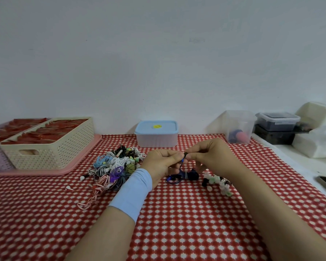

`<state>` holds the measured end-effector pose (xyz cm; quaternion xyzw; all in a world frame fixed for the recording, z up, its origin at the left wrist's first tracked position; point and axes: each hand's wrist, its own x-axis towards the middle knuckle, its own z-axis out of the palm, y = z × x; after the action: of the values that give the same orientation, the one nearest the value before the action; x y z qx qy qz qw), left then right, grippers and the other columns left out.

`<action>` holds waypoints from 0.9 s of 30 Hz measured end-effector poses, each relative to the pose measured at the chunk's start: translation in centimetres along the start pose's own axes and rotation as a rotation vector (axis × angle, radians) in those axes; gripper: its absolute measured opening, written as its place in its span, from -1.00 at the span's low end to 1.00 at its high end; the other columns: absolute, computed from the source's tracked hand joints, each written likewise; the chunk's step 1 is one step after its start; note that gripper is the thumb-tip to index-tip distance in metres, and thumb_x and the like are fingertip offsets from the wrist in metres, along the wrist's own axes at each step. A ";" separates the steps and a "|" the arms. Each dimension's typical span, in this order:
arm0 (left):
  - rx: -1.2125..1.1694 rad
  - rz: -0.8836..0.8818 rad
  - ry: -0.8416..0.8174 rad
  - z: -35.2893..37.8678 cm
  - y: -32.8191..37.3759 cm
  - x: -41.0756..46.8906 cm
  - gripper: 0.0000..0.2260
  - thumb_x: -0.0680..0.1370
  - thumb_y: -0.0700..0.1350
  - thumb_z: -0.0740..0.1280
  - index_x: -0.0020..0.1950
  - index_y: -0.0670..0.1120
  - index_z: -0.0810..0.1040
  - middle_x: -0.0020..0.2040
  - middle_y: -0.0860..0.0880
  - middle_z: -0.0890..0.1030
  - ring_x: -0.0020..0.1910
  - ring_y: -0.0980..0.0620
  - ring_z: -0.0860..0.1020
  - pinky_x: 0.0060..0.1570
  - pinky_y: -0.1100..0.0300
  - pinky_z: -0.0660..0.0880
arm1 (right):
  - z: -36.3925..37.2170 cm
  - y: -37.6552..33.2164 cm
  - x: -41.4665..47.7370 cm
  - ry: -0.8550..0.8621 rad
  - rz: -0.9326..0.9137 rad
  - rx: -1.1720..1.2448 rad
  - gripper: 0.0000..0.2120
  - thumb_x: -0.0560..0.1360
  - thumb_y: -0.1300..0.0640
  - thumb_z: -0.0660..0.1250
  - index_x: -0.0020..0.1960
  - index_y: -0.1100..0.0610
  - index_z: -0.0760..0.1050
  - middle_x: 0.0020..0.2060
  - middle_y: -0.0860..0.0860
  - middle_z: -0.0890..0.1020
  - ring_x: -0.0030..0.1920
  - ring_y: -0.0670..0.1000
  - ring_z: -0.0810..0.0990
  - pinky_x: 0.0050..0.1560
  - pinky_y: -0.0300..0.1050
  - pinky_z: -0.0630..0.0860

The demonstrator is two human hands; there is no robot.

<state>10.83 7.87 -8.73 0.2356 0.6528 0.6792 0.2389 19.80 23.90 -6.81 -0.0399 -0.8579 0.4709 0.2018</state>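
Head view: the 1 camera looked forward and down over a table point(177, 223) covered in a red and white patterned cloth
Left hand: the left hand point(161, 162) was curled, its fingertips pinching the top of the blue earphone cable point(174, 178); a pale blue wrist sleeve point(132, 193) sat behind it
Right hand: the right hand point(205, 153) met it from the other side, thumb and forefinger pinching the same dark tip of the cable
Cable position: its upper end was raised between the 2 hands, while the rest hung down to a loose loop and a dark bunch resting on the cloth just below them
Step in hand: it looked like the cable was being wound or tied into a neat bundle
Doing it well: hold the tip firmly with 1 hand and let the other guide even turns, with light tension so the loop below feeds up without kinking; lift the bunch clear of the cloth before tightening
Risk: the slack loop could snag on the wound bundles point(217, 182) lying just right of it
Supply: a tangled pile point(117, 166) of many-coloured earphones lay left of the left hand, apart from the cable
Further off: a cream basket point(45, 146) on a pink tray point(79, 162) stood at far left, a blue-lidded box point(156, 133) by the wall, and a clear tub point(238, 127) to the right
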 end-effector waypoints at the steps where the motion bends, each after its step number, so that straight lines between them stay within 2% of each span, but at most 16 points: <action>1: -0.002 0.001 -0.021 -0.2 0.1 0.0 -0.92 0.55 -0.23 0.39 -0.05 -0.19 0.69 -0.22 -0.08 0.69 -0.34 0.12 0.56 -0.33 0.30 0.56 | 0.0 0.0 0.0 0.011 -0.017 -0.027 -0.93 0.49 0.21 0.49 -0.08 0.07 0.73 -0.34 0.02 0.72 -0.40 0.08 0.66 -0.31 -0.07 0.67; 4: 0.046 0.044 -0.025 -0.3 0.4 -0.1 -0.93 0.53 -0.28 0.40 -0.04 -0.20 0.68 -0.22 -0.13 0.66 -0.31 0.08 0.61 -0.26 0.25 0.60 | 0.1 0.0 0.0 0.047 -0.058 -0.069 -0.89 0.49 0.21 0.49 -0.13 0.01 0.72 -0.43 -0.01 0.69 -0.45 0.07 0.62 -0.33 -0.10 0.65; 10: 0.197 0.191 0.098 0.5 0.7 -0.1 -0.89 0.50 -0.33 0.43 0.00 -0.23 0.68 -0.27 -0.08 0.67 -0.37 0.07 0.64 -0.33 0.31 0.58 | 0.1 0.0 0.1 0.078 -0.070 -0.052 -0.95 0.49 0.20 0.50 -0.11 0.09 0.73 -0.42 0.05 0.69 -0.44 0.16 0.63 -0.34 -0.06 0.65; 12: 0.237 0.225 0.122 0.7 0.6 -0.1 -0.89 0.50 -0.32 0.43 0.01 -0.23 0.68 -0.27 -0.04 0.68 -0.39 0.08 0.66 -0.33 0.32 0.57 | 0.1 -0.1 0.1 0.070 -0.030 0.010 -0.96 0.49 0.22 0.49 -0.12 0.12 0.72 -0.43 0.01 0.68 -0.47 0.08 0.62 -0.38 -0.11 0.63; 16: 0.358 0.308 0.165 0.8 0.4 -0.1 -0.87 0.50 -0.28 0.44 -0.10 -0.05 0.69 -0.25 0.02 0.69 -0.36 0.03 0.68 -0.27 0.25 0.62 | 0.1 -0.2 -0.1 0.030 0.055 0.125 -0.93 0.50 0.23 0.47 -0.11 0.24 0.70 -0.46 0.01 0.66 -0.49 -0.01 0.57 -0.41 -0.12 0.62; 18: 0.411 0.356 0.169 1.0 0.4 0.0 -0.90 0.50 -0.26 0.45 -0.06 -0.08 0.71 -0.22 0.01 0.70 -0.34 0.04 0.68 -0.24 0.23 0.63 | -0.1 -0.2 -0.3 -0.001 0.133 0.230 -0.89 0.52 0.23 0.45 -0.11 0.28 0.68 -0.45 0.02 0.64 -0.48 -0.02 0.55 -0.40 -0.11 0.62; 23: 0.666 0.533 0.163 1.0 0.2 0.0 -0.88 0.51 -0.20 0.45 0.01 -0.07 0.73 -0.18 0.01 0.72 -0.29 0.12 0.66 -0.18 0.29 0.60 | -0.4 0.2 -0.3 -0.108 0.366 0.473 -0.88 0.52 0.23 0.43 -0.08 0.31 0.67 -0.27 0.13 0.67 -0.39 -0.01 0.54 -0.37 -0.10 0.60; 25: 0.622 0.497 0.171 0.9 0.0 0.1 -0.88 0.51 -0.20 0.45 0.02 -0.06 0.72 -0.17 0.01 0.72 -0.29 0.12 0.66 -0.17 0.28 0.60 | -0.1 0.3 -0.1 -0.105 0.365 0.474 -0.88 0.52 0.23 0.43 -0.05 0.30 0.68 -0.23 0.14 0.68 -0.34 0.00 0.59 -0.35 -0.10 0.60; 27: 0.454 0.395 0.191 0.9 -0.1 0.2 -0.87 0.51 -0.23 0.44 0.03 -0.09 0.71 -0.15 -0.01 0.71 -0.31 0.11 0.67 -0.21 0.28 0.61 | 0.3 0.3 0.0 -0.033 0.291 0.433 -0.89 0.52 0.24 0.44 -0.01 0.28 0.68 -0.19 0.16 0.71 -0.30 0.02 0.62 -0.35 -0.10 0.60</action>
<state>11.25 8.70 -8.76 0.3404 0.7487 0.5686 -0.0185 19.66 23.83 -7.17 -0.1110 -0.7255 0.6682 0.1219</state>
